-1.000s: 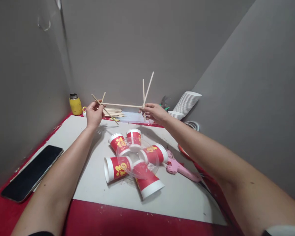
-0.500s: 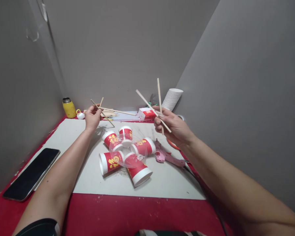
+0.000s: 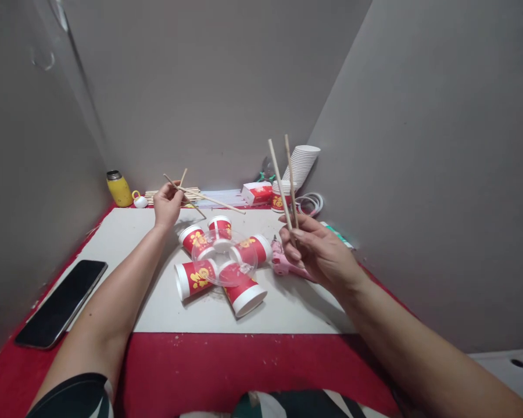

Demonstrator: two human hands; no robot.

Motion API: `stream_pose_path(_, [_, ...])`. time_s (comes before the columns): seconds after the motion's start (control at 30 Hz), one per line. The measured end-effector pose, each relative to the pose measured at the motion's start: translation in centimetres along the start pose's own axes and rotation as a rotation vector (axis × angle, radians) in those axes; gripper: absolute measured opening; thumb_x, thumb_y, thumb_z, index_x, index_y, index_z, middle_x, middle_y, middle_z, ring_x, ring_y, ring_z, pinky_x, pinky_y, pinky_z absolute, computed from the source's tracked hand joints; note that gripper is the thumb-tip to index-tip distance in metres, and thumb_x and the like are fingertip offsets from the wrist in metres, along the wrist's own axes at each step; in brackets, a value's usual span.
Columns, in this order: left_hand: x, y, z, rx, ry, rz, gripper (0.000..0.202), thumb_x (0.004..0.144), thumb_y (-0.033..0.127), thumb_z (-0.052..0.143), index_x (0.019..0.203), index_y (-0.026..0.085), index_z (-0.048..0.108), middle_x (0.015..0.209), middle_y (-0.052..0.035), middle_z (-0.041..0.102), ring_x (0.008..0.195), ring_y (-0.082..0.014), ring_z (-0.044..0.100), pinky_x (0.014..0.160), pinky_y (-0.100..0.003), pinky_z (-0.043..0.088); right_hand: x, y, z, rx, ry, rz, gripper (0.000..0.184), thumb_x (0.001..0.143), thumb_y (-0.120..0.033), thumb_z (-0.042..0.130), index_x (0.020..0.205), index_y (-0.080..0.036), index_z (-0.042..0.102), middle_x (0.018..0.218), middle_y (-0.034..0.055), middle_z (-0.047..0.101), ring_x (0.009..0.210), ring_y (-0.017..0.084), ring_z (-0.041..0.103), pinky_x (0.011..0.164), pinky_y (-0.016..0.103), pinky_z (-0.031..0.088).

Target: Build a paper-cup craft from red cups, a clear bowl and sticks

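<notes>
My left hand [image 3: 168,204] is closed on wooden sticks [image 3: 218,202] that cross one another, above the far left of the white board. My right hand [image 3: 316,249] pinches two more wooden sticks [image 3: 276,174], which point upward and nearly side by side. Between my arms, several red-and-white paper cups [image 3: 244,293] with yellow characters lie on their sides in a ring. A clear plastic disc [image 3: 224,273] rests across their inner ends. The pink glue gun [image 3: 283,261] lies beside the cups, partly hidden by my right hand.
A black phone [image 3: 63,302] lies at the left edge of the board [image 3: 165,316]. Along the back are a yellow bottle [image 3: 118,188], its white cap [image 3: 140,201], a stick pile [image 3: 152,197], a red-and-white box [image 3: 257,193], stacked cups [image 3: 303,165] and a coiled cable [image 3: 311,204].
My right hand has come lower and nearer, and its sticks have turned from a wide cross to almost parallel. My left hand keeps its sticks in about the same place.
</notes>
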State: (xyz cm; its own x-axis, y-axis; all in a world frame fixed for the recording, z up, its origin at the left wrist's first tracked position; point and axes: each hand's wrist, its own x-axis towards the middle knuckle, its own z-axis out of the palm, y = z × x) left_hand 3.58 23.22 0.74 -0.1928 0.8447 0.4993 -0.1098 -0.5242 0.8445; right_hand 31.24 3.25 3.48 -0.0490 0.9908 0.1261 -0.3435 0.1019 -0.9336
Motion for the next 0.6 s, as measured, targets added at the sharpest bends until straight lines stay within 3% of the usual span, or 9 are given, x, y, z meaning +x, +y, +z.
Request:
stream_pose_path(0.17, [-0.2,0.2,0.4,-0.015,-0.01,0.004,0.026,0.065,0.021,0.066,0.091,0.016,0.067,0.065,0.0028,0.064,0.054,-0.0105,0.063,0.055,-0.023,0.056,-1.1,0.8,0.3,-0.02,0.013,-0.047,0.025,0.085,-0.043,0.072,0.101,-0.024,0.066,0.057,-0.0081,0.05,0.039,0.003,0.031,0.038,0.016,0.031])
stream_pose_path(0.37, [-0.3,0.7,0.6,-0.016,-0.023,-0.017,0.028,0.064,0.023,0.069,0.091,0.015,0.067,0.066,0.0023,0.065,0.054,-0.0103,0.063,0.056,-0.023,0.057,-0.8,2.1,0.6,-0.02,-0.001,0.026,0.036,0.075,-0.047,0.079,0.091,-0.019,0.065,0.072,-0.0025,0.061,0.049,0.006,0.048,0.041,0.019,0.035])
stream_pose_path(0.6, [-0.4,0.9,0.5,-0.004,-0.017,-0.032,0.028,0.063,0.025,0.07,0.089,0.015,0.068,0.067,0.0016,0.066,0.056,-0.0111,0.065,0.057,-0.024,0.057,-1.2,2.9,0.3,-0.016,0.01,-0.014,0.033,0.084,-0.045,0.071,0.105,-0.021,0.063,0.055,-0.0081,0.05,0.04,0.004,0.029,0.042,0.02,0.022])
